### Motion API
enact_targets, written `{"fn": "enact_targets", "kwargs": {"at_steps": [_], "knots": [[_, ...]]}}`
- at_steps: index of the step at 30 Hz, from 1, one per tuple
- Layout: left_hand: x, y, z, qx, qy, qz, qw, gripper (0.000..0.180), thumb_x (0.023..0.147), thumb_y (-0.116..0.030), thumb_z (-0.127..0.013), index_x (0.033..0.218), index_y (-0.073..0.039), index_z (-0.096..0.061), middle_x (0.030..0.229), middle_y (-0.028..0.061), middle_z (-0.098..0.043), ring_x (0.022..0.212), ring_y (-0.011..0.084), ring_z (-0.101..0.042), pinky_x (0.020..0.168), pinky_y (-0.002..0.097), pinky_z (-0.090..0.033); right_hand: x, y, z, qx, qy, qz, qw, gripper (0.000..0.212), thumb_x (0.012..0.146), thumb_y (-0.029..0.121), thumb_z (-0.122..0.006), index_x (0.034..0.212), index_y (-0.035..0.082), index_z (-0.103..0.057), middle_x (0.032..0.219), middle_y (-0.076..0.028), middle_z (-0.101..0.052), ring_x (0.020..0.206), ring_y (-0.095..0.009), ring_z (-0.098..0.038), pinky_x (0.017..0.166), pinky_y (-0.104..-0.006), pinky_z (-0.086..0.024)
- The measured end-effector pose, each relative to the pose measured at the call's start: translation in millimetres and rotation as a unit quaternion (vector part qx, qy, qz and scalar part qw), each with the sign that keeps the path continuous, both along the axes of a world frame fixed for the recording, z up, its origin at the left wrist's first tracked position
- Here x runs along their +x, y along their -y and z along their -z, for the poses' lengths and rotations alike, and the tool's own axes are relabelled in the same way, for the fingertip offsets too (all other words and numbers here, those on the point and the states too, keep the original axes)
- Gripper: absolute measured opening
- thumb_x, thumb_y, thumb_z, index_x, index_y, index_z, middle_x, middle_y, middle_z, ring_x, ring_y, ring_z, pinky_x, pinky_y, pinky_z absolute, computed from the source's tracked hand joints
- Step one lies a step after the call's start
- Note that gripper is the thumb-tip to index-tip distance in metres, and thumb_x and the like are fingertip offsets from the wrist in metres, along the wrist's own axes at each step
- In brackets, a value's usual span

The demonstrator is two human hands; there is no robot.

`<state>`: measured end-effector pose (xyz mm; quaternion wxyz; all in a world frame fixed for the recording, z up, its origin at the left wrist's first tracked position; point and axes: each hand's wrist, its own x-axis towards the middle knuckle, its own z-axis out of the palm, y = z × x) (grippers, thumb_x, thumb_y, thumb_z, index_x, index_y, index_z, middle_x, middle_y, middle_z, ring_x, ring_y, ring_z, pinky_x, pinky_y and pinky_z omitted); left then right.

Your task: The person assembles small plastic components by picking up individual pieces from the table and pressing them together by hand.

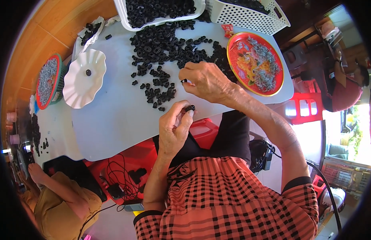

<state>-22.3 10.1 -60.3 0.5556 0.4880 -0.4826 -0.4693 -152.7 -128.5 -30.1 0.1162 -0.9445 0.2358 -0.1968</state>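
Head view: ridged black plastic ring (189, 108)

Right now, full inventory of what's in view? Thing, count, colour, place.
black plastic rings: a loose pile, too many to count, black, middle of the table
table: one, pale grey-white, centre
white baskets: two, white, far edge, holding black rings
red plate: one, red with gold rim, right of the pile, holding small silver metal parts
wavy white dish: one, white, left of the pile, one black ring inside
red-rimmed basket: one, far left, holding silver parts
red stools: red, under and right of the table
co-worker: one, yellow top, lower left
left hand: pinching one black ring at the table edge
right hand: pinching a small black piece beside the pile
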Motion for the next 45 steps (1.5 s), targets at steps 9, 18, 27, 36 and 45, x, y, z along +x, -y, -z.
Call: {"fn": "enact_targets", "kwargs": {"at_steps": [9,18,27,36,45], "knots": [[0.9,13.8,-1.8,-0.006,-0.091,-0.044,0.995,0.024,0.096,-0.014,-0.054,0.109,0.005,-0.057,0.091,0.0096,-0.067,0.081,0.0106,-0.059,0.071,0.0238,-0.046,-21.5,-18.6,-31.9,0.354,0.117,0.034,0.927,0.016,0.081,0.004,-0.067,0.096,-0.001,-0.069,0.079,-0.007,-0.069,0.068,-0.009,-0.065,0.063,-0.0250,-0.054],[-15.6,24.4,-3.4,-0.007,-0.103,-0.001,0.995,0.024,0.096,-0.012,-0.050,0.112,0.005,-0.056,0.089,0.0098,-0.064,0.081,0.0142,-0.059,0.073,0.0274,-0.047,-39.7,-23.5,-28.8,0.431,0.208,0.028,0.877,0.013,0.085,0.006,-0.065,0.093,-0.002,-0.070,0.076,-0.008,-0.069,0.070,-0.011,-0.066,0.065,-0.0250,-0.053],[-24.5,31.3,2.2,-0.076,-0.078,0.020,0.994,0.026,0.096,-0.019,-0.054,0.109,0.004,-0.054,0.094,0.0113,-0.063,0.081,0.0157,-0.057,0.074,0.0285,-0.046,-64.6,-25.1,-25.7,0.482,0.276,0.055,0.830,0.017,0.089,0.006,-0.066,0.102,-0.004,-0.068,0.084,-0.008,-0.068,0.074,-0.009,-0.065,0.069,-0.0245,-0.054],[-32.4,35.6,4.4,-0.046,-0.097,0.036,0.994,0.027,0.097,-0.021,-0.055,0.109,0.003,-0.055,0.090,0.0078,-0.062,0.079,0.0135,-0.057,0.070,0.0256,-0.045,-64.7,-32.0,-23.6,0.426,0.270,0.053,0.862,0.013,0.086,0.000,-0.062,0.098,-0.005,-0.066,0.086,-0.009,-0.068,0.076,-0.013,-0.068,0.070,-0.0254,-0.055],[-27.1,41.8,2.6,-0.020,-0.050,0.077,0.996,0.030,0.098,-0.018,-0.054,0.116,0.005,-0.058,0.087,0.0077,-0.065,0.075,0.0110,-0.056,0.068,0.0240,-0.045,-67.9,-26.4,-18.7,0.397,0.233,0.048,0.886,0.014,0.087,0.001,-0.060,0.098,-0.002,-0.068,0.089,-0.010,-0.067,0.076,-0.015,-0.069,0.071,-0.0278,-0.055]]}}
